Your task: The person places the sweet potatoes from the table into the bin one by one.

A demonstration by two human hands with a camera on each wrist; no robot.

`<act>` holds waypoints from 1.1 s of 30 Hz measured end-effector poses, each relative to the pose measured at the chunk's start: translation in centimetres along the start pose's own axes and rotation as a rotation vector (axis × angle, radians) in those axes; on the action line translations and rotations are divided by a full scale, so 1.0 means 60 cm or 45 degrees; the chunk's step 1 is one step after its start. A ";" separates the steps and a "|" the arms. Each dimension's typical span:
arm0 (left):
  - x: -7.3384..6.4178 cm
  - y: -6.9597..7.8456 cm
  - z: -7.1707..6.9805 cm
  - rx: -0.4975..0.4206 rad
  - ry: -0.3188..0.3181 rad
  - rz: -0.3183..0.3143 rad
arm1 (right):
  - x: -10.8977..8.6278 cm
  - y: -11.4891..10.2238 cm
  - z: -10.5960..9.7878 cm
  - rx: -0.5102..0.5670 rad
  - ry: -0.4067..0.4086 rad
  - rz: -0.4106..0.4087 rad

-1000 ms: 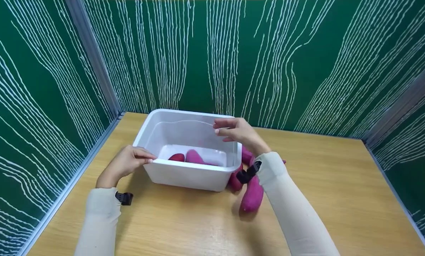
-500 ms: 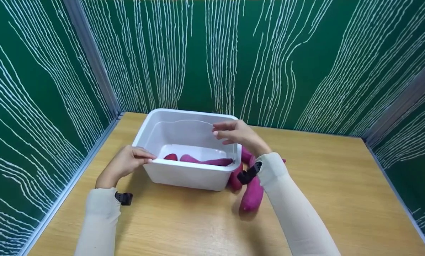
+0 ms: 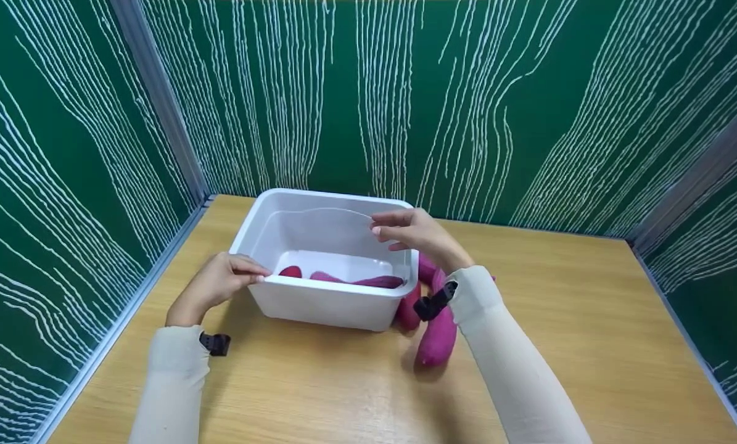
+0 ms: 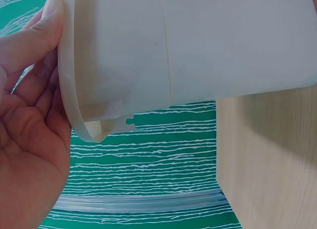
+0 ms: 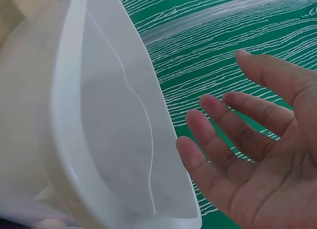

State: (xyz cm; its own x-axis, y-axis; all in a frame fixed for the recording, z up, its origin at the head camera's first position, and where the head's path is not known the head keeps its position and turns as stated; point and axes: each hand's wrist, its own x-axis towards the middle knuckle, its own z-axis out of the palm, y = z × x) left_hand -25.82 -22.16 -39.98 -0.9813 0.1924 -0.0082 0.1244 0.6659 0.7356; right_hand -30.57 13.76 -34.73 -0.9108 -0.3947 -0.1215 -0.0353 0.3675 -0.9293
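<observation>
A white plastic bin [image 3: 331, 308] stands on the table, and my left hand [image 3: 223, 277] pinches its rim at the front left corner. Thumb and fingers meet that rim in the left wrist view. My right hand [image 3: 419, 236] hovers over the bin's right side, fingers spread and holding nothing. Inside the bin lie a red rounded piece [image 3: 290, 272] and a long purple-pink piece, like a sweet potato [image 3: 377, 282]; the front wall partly hides both. Beside the bin, under my right wrist, are several magenta sweet potato-like pieces [image 3: 437, 342], partly covered by the arm.
The wooden table [image 3: 590, 333] extends to the right and toward me. Green panels [image 3: 442, 111] with white wavy lines enclose the back and both sides, joined by grey metal posts [image 3: 164, 98]. The bin stands near the back panel.
Inside the bin, the purple-pink piece has dropped and come to lie flatter along the front wall. The red piece has shifted left. Both hands have stayed nearly still.
</observation>
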 end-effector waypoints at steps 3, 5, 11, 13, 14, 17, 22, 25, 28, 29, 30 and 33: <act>0.000 0.001 -0.001 -0.002 -0.005 -0.008 | -0.002 0.000 -0.003 0.004 0.006 -0.004; 0.000 0.001 -0.001 -0.005 -0.006 -0.016 | -0.004 0.001 -0.005 0.004 0.012 -0.006; -0.001 0.002 -0.002 0.001 -0.004 -0.018 | -0.010 0.005 -0.010 -0.004 0.041 0.017; -0.001 0.001 -0.002 0.007 -0.003 -0.008 | -0.013 0.005 -0.011 -0.010 0.050 0.029; 0.000 0.001 -0.002 0.010 -0.002 -0.004 | -0.015 0.005 -0.012 -0.009 0.057 0.033; 0.000 0.000 0.000 0.012 -0.001 0.007 | -0.020 0.006 -0.016 -0.013 0.074 0.034; -0.001 0.000 0.001 0.020 -0.004 0.016 | -0.029 0.009 -0.024 -0.031 0.096 0.054; -0.002 0.000 0.000 0.024 0.000 0.022 | -0.036 0.013 -0.031 -0.027 0.104 0.056; -0.001 0.000 0.001 0.026 0.001 0.028 | -0.043 0.020 -0.037 -0.022 0.111 0.046; -0.001 0.001 0.001 0.023 -0.001 0.022 | -0.045 0.023 -0.039 -0.024 0.114 0.044; -0.001 0.001 0.001 0.021 -0.001 0.017 | -0.047 0.025 -0.041 -0.025 0.119 0.046; -0.001 0.002 0.001 0.015 -0.012 -0.004 | -0.052 0.035 -0.045 -0.025 0.128 0.053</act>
State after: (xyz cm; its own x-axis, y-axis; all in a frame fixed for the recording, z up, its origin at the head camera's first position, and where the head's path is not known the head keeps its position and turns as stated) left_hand -25.74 -22.06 -39.96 -0.9803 0.1965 -0.0170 0.1227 0.6751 0.7275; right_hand -28.94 18.03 -35.33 -0.9484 -0.2924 -0.1231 -0.0040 0.3989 -0.9170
